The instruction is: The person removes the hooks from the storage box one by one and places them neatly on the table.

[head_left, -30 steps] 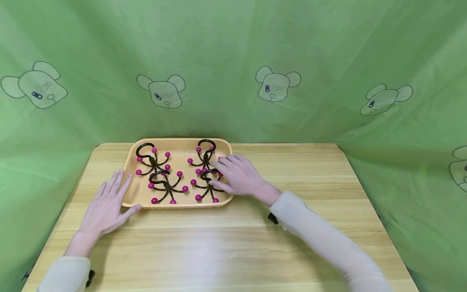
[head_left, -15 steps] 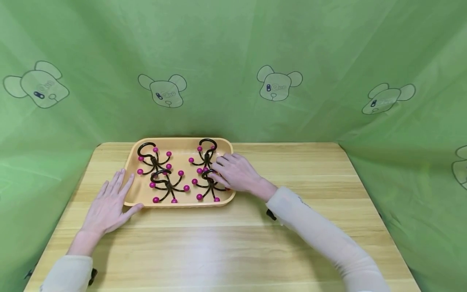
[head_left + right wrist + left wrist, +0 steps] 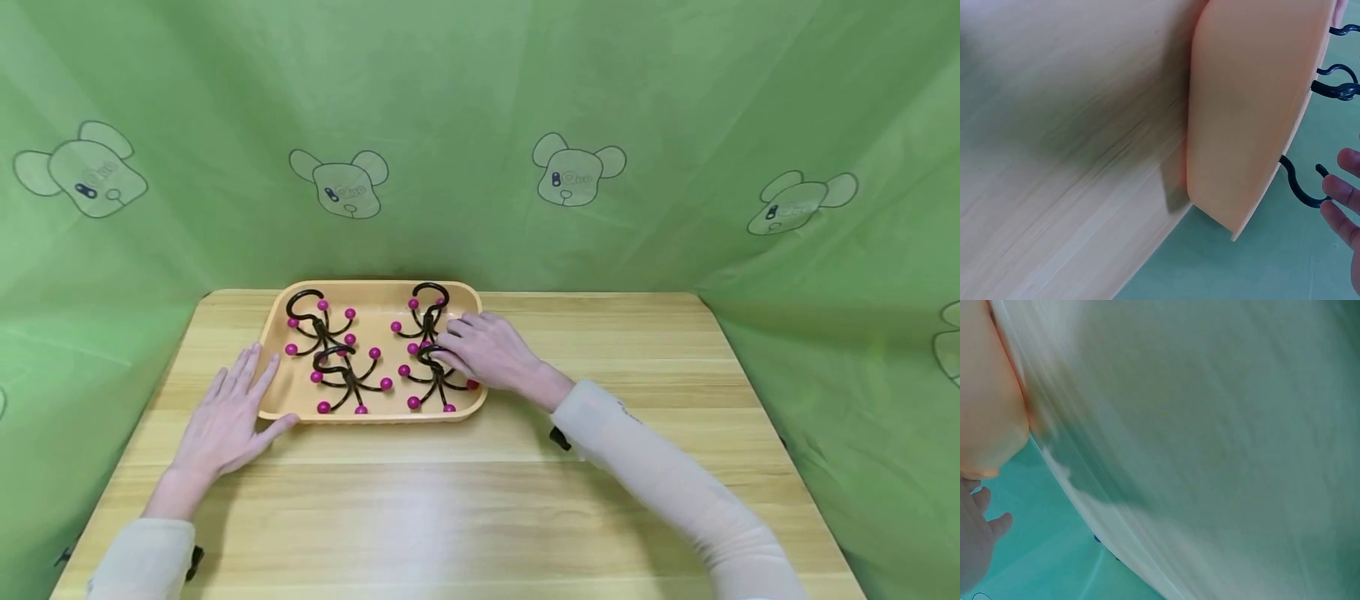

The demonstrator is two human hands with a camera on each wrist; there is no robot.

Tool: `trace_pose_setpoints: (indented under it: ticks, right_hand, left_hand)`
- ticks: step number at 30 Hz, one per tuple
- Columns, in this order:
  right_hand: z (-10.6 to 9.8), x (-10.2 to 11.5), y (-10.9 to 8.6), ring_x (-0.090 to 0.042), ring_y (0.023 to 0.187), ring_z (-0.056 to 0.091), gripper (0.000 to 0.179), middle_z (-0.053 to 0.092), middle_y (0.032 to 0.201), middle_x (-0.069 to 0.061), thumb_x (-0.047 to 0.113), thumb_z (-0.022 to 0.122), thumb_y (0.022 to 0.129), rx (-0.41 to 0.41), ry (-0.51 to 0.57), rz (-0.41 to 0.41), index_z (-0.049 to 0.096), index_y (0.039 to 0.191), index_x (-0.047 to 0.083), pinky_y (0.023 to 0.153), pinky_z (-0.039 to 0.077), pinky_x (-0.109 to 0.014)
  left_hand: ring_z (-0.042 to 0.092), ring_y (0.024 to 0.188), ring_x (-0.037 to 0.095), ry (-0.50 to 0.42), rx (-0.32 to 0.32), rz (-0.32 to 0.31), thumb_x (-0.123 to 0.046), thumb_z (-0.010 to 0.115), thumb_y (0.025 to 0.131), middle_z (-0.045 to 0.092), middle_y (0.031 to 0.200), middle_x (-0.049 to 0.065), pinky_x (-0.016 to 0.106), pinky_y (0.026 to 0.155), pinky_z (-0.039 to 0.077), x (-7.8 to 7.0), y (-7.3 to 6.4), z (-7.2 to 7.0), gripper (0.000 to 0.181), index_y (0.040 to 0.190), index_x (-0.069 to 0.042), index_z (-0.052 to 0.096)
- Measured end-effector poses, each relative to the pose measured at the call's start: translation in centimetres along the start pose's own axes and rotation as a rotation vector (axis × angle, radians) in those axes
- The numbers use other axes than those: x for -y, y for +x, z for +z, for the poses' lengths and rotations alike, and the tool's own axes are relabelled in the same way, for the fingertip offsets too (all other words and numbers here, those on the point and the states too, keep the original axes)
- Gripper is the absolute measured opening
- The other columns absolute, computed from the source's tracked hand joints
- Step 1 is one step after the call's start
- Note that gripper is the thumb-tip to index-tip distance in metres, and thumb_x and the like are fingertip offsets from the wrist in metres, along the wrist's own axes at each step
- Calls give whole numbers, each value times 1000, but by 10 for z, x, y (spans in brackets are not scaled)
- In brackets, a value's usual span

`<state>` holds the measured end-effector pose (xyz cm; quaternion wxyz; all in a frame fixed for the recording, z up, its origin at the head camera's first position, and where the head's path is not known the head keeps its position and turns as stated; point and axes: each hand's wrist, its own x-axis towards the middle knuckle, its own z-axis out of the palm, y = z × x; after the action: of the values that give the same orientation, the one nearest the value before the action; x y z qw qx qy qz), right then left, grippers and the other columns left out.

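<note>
Several black claw massagers with hooked handles and pink ball tips lie in a peach tray. In the head view, my right hand reaches over the tray's right rim, with thumb and forefinger at the hooked end of the front right massager, pinching it. Its other fingers bend beside the back right massager. My left hand lies with straight fingers along the tray's left side, thumb at the front rim. To the left in the tray are a back massager and a front massager.
The tray stands at the far side of the wooden table, left of the middle. Behind and at both sides hangs a green cloth with printed bear heads. The right wrist view shows the tray's outer wall.
My right thumb and fingers have drawn closer together around the front right massager's hook. The left hand stays at the tray's corner. The whole view has shifted slightly.
</note>
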<state>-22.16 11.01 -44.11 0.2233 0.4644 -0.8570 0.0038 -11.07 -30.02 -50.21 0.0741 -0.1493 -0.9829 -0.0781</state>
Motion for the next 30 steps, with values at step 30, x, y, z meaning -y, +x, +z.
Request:
trace_pose_setpoints:
  ticks: [30]
  right_hand:
    - [-55, -18, -3, -22, 79, 67, 22, 73, 88, 0, 39, 69, 99, -191, 55, 14, 70, 92, 17, 65, 57, -33]
  left_hand:
    - [27, 160, 48, 9, 14, -20, -68, 55, 98, 21, 173, 30, 68, 129, 25, -1, 0, -1, 98, 168, -7, 23]
